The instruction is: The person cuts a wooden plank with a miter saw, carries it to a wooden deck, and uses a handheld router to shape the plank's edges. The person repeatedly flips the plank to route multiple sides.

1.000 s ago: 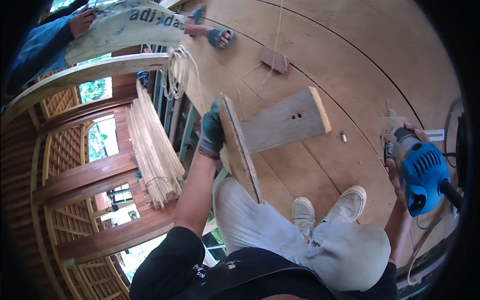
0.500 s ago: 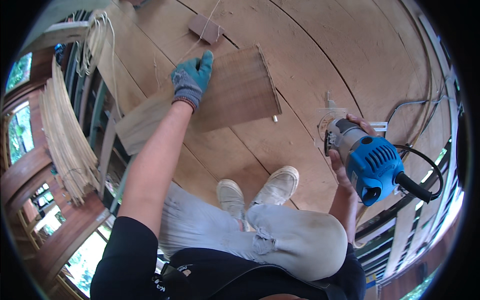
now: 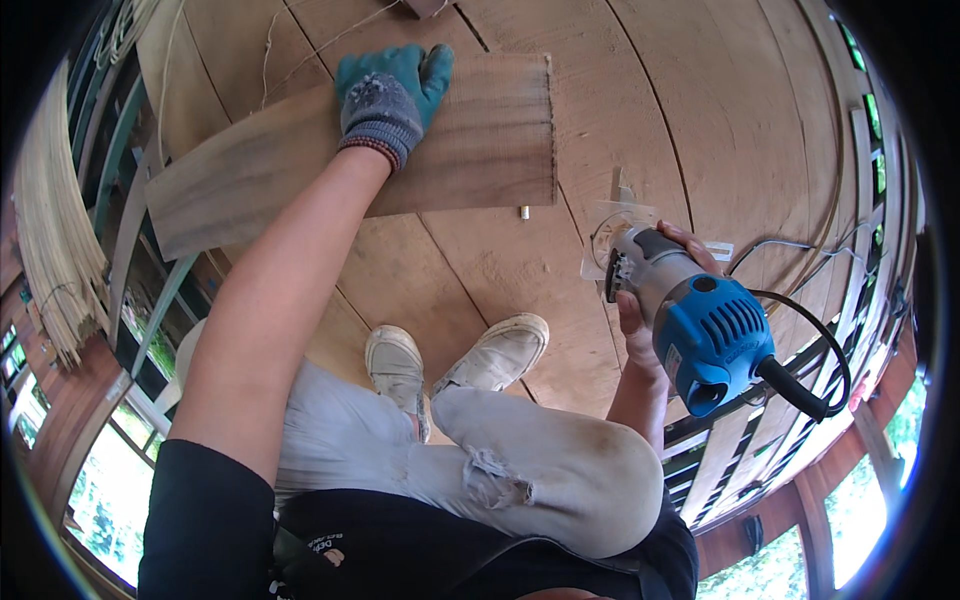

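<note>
My left hand (image 3: 392, 95), in a grey and teal work glove, grips the far edge of a brown wooden board (image 3: 490, 135). Its fingers curl over that edge and their tips are hidden. The board lies across the plank floor in front of my shoes, its rough-cut end to the right. Bare, my right hand (image 3: 635, 325) is wrapped around a blue and grey trim router (image 3: 712, 335). The router is held tilted off to the right, apart from the board. A clear plate (image 3: 612, 238) shows at its base, and a black cord loops from its other end.
A small white cylinder (image 3: 525, 212) lies just below the board. Cables (image 3: 800, 245) run over the floor at right. Long thin wood strips (image 3: 55, 220) are bundled at left beside a slatted railing. My shoes (image 3: 497, 352) stand near the board. A brown offcut (image 3: 425, 6) lies at the top.
My view has turned, so the floor and shoes sit differently. The board lies straighter across and a little farther right of the white cylinder. Both hands keep their holds.
</note>
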Demonstrator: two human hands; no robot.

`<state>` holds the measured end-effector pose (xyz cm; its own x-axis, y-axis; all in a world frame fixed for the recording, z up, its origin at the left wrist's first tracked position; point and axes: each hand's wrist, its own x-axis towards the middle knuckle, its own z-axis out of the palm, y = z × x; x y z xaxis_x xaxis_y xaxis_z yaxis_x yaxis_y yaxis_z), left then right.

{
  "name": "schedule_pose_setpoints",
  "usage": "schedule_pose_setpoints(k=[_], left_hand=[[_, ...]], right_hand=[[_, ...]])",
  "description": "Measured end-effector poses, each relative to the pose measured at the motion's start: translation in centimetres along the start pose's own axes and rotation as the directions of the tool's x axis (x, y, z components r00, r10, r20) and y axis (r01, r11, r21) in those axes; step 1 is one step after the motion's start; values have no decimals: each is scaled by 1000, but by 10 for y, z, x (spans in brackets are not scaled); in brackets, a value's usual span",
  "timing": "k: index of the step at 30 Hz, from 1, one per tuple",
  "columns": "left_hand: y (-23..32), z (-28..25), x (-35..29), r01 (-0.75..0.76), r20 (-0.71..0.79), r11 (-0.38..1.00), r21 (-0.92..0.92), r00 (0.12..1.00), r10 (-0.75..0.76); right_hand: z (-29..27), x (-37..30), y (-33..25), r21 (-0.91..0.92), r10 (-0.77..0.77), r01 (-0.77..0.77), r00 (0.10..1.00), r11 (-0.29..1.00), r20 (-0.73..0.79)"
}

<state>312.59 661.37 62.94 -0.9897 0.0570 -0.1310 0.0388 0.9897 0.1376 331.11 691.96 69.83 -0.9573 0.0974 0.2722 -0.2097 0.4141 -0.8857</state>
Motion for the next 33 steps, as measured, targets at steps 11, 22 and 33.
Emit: schedule_pose_setpoints(k=[11, 22, 33], left_hand=[[5, -3, -1, -69, -158, 996, -63, 986, 58], [5, -2, -1, -107, -278, 993, -55, 957, 88], [7, -6, 0, -92, -239, 994, -63, 968, 75]], right_hand=[[32, 7, -8, -7, 67, -66, 995, 998, 76], [43, 5, -3, -55, 28, -22, 991, 998, 128], [48, 5, -2, -67, 33, -24, 990, 997, 137]])
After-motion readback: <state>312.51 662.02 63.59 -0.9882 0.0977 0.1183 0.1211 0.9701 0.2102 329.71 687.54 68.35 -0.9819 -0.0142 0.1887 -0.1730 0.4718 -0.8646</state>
